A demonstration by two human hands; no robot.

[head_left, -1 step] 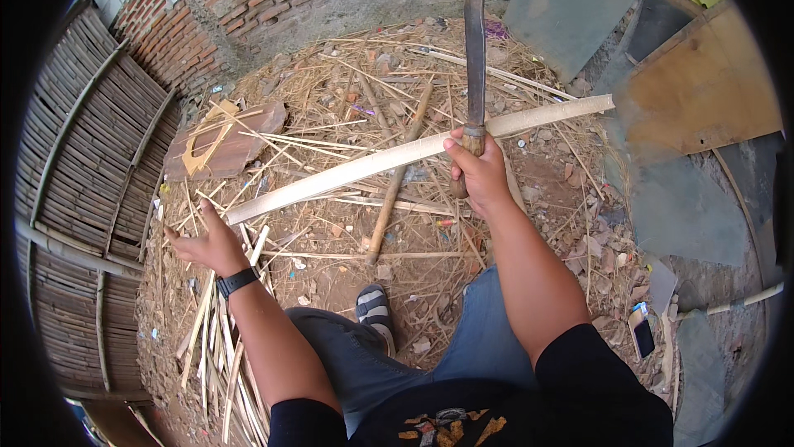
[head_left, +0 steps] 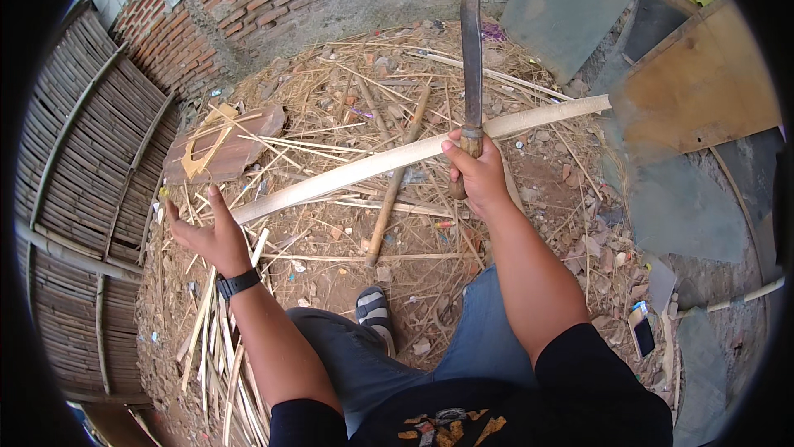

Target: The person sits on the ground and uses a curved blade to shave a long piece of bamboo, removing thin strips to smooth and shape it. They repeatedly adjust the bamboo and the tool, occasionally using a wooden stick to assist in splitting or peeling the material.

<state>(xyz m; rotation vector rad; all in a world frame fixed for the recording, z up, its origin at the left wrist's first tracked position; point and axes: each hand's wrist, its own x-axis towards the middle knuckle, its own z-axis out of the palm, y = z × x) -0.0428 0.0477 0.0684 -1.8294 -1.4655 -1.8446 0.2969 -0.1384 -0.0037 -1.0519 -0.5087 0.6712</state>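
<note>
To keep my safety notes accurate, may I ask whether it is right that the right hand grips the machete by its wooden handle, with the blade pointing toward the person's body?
Not quite: in the head view, the machete's blade points away from the person's body. The right hand does grip it by its wooden handle.

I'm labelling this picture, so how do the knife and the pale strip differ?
The knife stands nearly upright in the picture, while the strip slants across it, its right end higher. The knife has a dark blade and a brown handle; the strip is pale throughout. The knife looks clearly shorter than the strip. Both are long and narrow, and they cross at the right hand.
</note>
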